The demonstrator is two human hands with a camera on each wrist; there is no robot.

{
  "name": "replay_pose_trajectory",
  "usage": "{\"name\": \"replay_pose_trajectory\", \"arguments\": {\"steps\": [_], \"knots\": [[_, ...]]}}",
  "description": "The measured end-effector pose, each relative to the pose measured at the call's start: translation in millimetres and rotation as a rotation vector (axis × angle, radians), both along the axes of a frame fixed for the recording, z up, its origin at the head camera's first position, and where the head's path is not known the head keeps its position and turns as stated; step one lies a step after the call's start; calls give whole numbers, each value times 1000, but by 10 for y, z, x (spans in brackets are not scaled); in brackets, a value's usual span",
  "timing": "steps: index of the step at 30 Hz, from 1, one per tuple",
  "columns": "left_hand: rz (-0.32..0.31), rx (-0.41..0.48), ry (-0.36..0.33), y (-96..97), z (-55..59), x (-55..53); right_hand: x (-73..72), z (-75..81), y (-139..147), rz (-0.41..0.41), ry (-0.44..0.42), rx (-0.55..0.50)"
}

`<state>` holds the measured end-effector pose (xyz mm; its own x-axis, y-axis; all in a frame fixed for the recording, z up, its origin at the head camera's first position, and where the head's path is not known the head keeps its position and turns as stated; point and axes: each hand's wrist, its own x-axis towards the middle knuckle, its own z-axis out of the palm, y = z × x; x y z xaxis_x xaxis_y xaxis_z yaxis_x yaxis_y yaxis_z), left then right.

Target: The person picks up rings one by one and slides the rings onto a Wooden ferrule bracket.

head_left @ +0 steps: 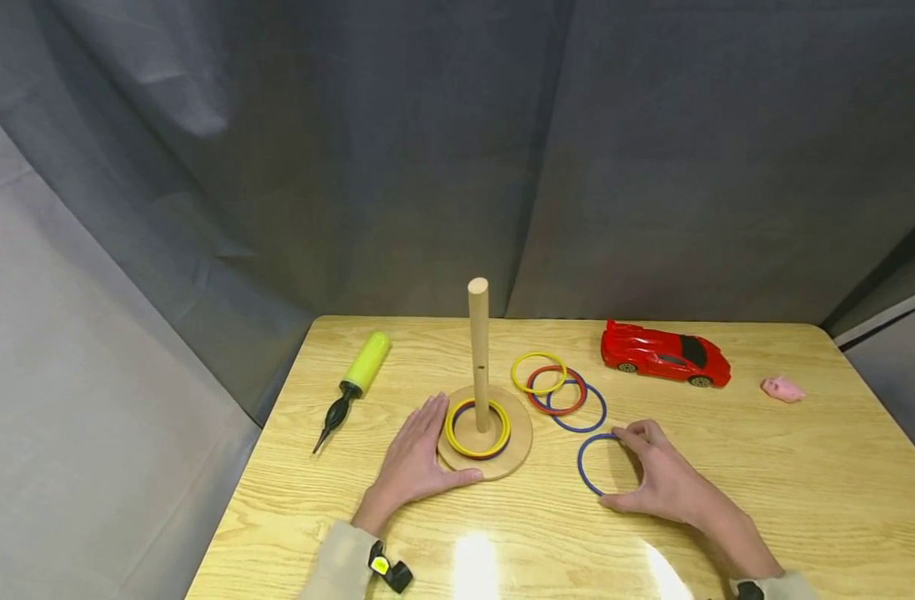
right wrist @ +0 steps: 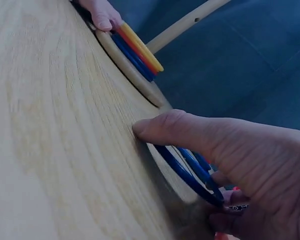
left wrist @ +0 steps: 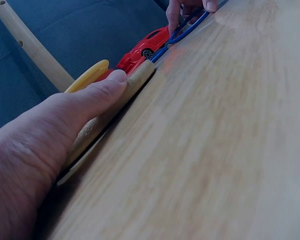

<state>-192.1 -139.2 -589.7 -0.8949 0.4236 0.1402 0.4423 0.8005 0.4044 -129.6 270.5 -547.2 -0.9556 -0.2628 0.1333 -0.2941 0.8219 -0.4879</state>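
Note:
A wooden peg (head_left: pixel 480 358) rises from a round wooden base (head_left: pixel 522 435). Around its foot lie stacked rings, a yellow ring (head_left: pixel 449 429) on top, with red and blue below it in the right wrist view. My left hand (head_left: pixel 416 462) rests against the base's left and front edge, fingers straight, its thumb (left wrist: pixel 102 95) lying on the rim. To the right, my right hand (head_left: pixel 663 479) holds a blue ring (head_left: pixel 582 471) between thumb and fingers, at or just above the table. Part of that ring is hidden by the fingers.
Behind the held ring, a loose yellow ring (head_left: pixel 514 379), a red ring (head_left: pixel 582 396) and blue rings (head_left: pixel 603 414) overlap. A red toy car (head_left: pixel 663 354) and a pink toy pig (head_left: pixel 782 388) stand at right. A green hand pump (head_left: pixel 367 362) lies left. Grey cloth (head_left: pixel 397 167) hangs behind.

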Motion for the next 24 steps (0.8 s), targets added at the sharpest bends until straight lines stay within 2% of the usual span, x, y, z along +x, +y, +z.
{"name": "replay_pose_trajectory", "arguments": {"steps": [13,19,21,24], "knots": [[4,0,5,1,17,8,0,-59,-16,-7,99,-11],[2,1,-1,-2,29,11,-21,-104,-12,28,199,-37],[0,2,-1,-2,32,8,-42,-78,-15,51,222,-76],[0,-5,-2,-5,30,1,-78,41,-32,85,234,-141]]}}
